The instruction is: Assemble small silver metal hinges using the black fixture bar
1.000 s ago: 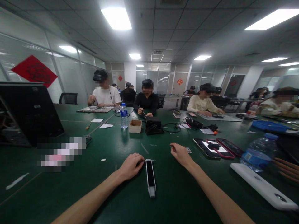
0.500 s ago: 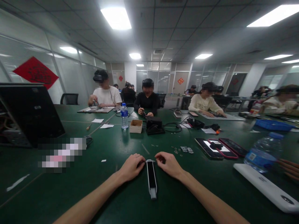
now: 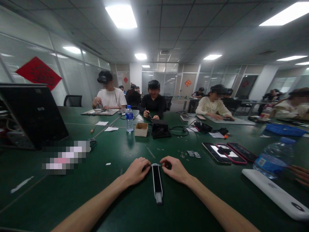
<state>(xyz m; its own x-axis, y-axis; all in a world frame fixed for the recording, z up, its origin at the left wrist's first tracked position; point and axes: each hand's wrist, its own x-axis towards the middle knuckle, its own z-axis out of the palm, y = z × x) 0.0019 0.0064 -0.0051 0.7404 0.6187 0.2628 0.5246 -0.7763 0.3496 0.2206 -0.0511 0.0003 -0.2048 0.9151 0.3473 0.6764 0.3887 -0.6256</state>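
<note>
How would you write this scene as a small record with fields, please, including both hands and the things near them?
Surface: green table
Main item: narrow white-framed device with dark face, lying flat
Left hand: fingertips at left side of its far end
Right hand: fingertips at right side of same end
Grip details: too small to tell
Beyond right hand: small rings, silvery pieces
Farther ahead: open box, upright water bottle

Free tabletop [image 3: 183, 211] lies between the forearms [image 3: 101, 204], with the slim device [image 3: 157, 182] obstructing the middle.
</note>
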